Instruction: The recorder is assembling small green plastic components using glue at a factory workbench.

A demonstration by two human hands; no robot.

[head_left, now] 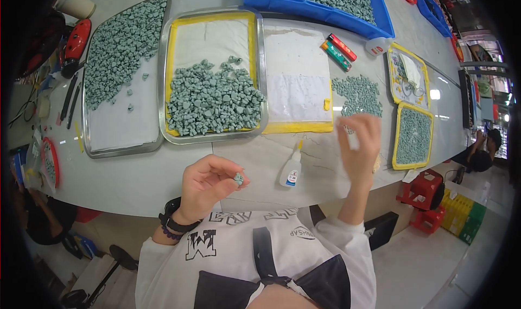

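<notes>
My left hand (209, 184) is raised near the table's front edge. Its thumb and fingers pinch a small grey-green piece (238, 178) with a lumpy shape. To the right, my right hand (360, 146) hovers by the near side of a loose pile of tiny grey-green pieces (358, 94). Its thumb and forefinger curl toward each other in a pinch; whatever lies between the tips is too small and blurred to make out. Between my hands a glue bottle (291, 170) with a yellow nozzle stands on the table.
Ahead, a metal tray (263, 81) holds many grey-green lumps, beside another filled tray (92, 149). A blue bin (320, 17) stands behind. Two lighters (338, 52), a small white bottle (378, 46) and yellow-rimmed trays (398, 141) sit rightward. Red stools (423, 192) stand below the table.
</notes>
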